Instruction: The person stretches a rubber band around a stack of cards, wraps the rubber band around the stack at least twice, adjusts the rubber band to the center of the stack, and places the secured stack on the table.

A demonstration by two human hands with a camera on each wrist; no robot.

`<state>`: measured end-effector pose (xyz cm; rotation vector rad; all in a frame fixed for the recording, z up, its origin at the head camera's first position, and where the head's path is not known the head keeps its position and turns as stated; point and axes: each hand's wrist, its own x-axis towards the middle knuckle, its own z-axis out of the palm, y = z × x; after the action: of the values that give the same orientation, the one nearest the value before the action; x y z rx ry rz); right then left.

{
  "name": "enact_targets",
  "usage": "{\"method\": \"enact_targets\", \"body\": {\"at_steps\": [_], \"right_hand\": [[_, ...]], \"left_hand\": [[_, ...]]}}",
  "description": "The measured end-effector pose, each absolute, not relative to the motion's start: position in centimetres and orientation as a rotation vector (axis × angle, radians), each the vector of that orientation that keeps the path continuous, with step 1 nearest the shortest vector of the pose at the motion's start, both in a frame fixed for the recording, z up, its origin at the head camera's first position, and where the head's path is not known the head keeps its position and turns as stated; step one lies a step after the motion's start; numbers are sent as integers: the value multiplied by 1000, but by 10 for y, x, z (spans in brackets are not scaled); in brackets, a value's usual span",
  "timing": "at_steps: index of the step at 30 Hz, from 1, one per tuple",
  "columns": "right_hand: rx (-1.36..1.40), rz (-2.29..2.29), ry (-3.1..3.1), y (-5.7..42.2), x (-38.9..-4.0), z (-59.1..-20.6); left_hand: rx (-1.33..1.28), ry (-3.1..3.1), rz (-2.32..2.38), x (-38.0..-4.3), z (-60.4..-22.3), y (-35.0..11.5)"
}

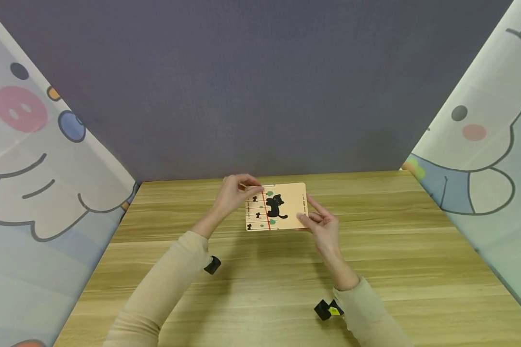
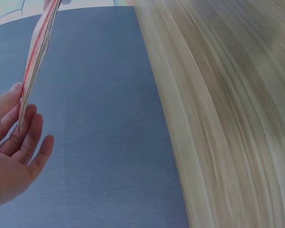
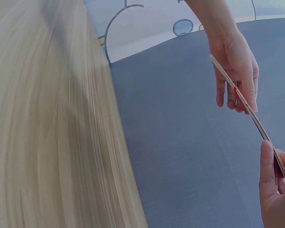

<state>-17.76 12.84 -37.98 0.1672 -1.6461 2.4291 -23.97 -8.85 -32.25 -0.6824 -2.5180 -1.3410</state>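
Note:
Above the table, both hands hold up a thin cream notebook (image 1: 293,198) with a black cat and smaller cats on its cover. A red elastic band (image 1: 266,208) runs down the cover. My left hand (image 1: 234,193) pinches the top edge beside the band, thumb in front and fingers behind. On the right edge, my right hand (image 1: 325,230) grips with its thumb over the cover. Both wrist views show the notebook (image 2: 37,52) nearly edge-on, looking closed in the right wrist view.
The wooden table (image 1: 260,284) lies below, with a dark grey panel (image 1: 260,86) along its back. Cartoon-printed curtains (image 1: 39,159) stand at both sides. Small black objects (image 1: 322,310) show beside the sleeves; what they are I cannot tell.

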Motion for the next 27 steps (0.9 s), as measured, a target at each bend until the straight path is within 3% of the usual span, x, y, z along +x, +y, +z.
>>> {"method": "enact_targets", "body": {"at_steps": [14,27], "right_hand": [[149,2423,-1653,125,-172,-378],[116,2409,-1650,130,-174,-375]], "left_hand": [[-709,-2367,-1678,-239,-330,-77],[-780,-2416,-1526,-242,-319,-79]]}}
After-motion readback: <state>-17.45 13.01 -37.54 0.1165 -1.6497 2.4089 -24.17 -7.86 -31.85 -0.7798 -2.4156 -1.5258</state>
